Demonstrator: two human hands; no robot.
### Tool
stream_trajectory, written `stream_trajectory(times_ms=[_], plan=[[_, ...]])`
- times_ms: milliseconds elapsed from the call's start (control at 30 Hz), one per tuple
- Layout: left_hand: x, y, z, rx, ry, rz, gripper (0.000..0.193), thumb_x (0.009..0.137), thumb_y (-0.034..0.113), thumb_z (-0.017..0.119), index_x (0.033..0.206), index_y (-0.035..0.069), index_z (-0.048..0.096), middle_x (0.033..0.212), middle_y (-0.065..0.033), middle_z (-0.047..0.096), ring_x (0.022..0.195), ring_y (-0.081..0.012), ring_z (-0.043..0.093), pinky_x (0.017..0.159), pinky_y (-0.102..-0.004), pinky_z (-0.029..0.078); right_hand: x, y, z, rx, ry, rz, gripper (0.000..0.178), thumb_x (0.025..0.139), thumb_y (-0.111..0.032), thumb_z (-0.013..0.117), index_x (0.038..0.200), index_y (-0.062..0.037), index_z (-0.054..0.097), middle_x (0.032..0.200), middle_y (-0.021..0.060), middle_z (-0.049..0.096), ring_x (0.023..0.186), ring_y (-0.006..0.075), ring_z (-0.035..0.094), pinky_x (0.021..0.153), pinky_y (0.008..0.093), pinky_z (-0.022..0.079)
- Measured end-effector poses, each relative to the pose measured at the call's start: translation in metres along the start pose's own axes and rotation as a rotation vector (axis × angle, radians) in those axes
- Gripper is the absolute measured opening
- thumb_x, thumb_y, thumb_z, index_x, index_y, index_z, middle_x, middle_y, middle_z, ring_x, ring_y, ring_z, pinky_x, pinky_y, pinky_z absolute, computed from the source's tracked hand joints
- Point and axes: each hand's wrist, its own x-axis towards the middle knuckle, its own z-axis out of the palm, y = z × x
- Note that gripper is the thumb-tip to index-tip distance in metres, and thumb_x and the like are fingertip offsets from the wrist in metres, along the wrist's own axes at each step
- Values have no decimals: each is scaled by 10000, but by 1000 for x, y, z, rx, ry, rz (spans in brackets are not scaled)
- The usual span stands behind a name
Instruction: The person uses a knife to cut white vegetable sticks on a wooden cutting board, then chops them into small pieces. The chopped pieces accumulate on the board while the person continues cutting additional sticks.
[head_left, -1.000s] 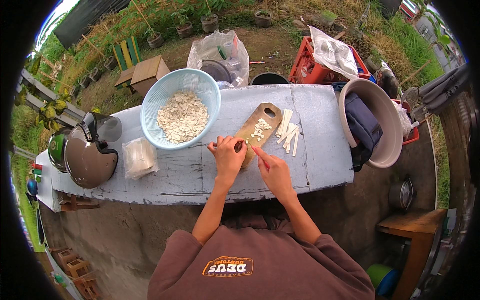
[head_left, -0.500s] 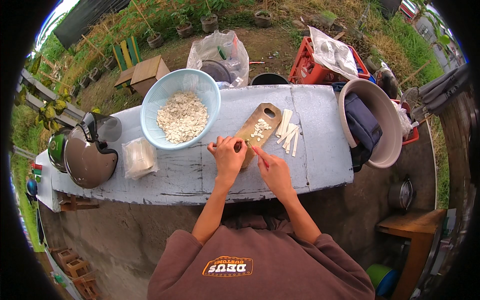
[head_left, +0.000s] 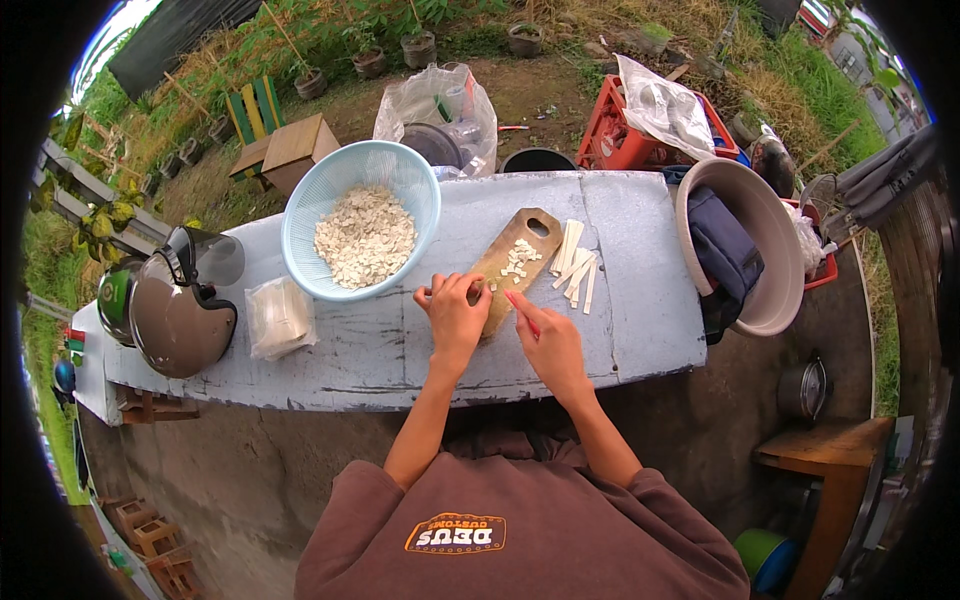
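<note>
A wooden chopping board (head_left: 494, 262) with a handle hole lies slantwise on the table, with small cut white pieces (head_left: 520, 257) on it. At the board's left edge my left hand (head_left: 458, 312) is closed with curled fingers; what they pinch is hidden. My right hand (head_left: 552, 348) grips a small knife by its red handle (head_left: 524, 312), its tip over the board near the left fingertips. Several pale flat strips (head_left: 576, 270) lie to the right of the board. A light blue plastic basket (head_left: 300, 255) at the left holds a heap of similar small pieces.
A clear plastic pack (head_left: 279, 317) and two helmets (head_left: 178, 310) sit on the table's left. At the right edge stands a large beige basin (head_left: 778, 285) with a dark blue bag (head_left: 724, 240). Beyond the table are a red crate (head_left: 610, 135) and a translucent plastic bag (head_left: 470, 105).
The knife and my right hand have shifted slightly right, away from the left fingertips. My left hand stays almost in place.
</note>
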Motion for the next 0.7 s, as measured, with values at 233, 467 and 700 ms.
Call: stream_trajectory(times_ms=[233, 467, 700], plan=[[-2, -4, 1, -37, -17, 59, 129, 881, 171, 769, 1008, 181, 788, 908, 49, 683, 980, -168, 569, 1018, -448, 268, 1, 1, 0, 26, -7, 26, 390, 1001, -175, 612, 1380, -244, 667, 744, 170, 614, 704, 359, 636, 675, 464, 506], [-1, -4, 3, -32, -33, 95, 166, 888, 166, 770, 1050, 188, 796, 923, 64, 683, 984, -151, 568, 1024, -445, 266, 3, -1, 1, 80, 37, -15, 379, 1011, -125, 614, 1382, -176, 669, 728, 204, 596, 636, 332, 583, 653, 418, 481], [1, -2, 1, -74, -41, 27, 112, 878, 188, 776, 987, 162, 789, 890, 36, 707, 969, -164, 574, 1013, -446, 264, 4, -3, -1, 110, 9, 1, 380, 1009, -165, 599, 1377, -229, 668, 769, 197, 634, 721, 375, 641, 685, 472, 505]])
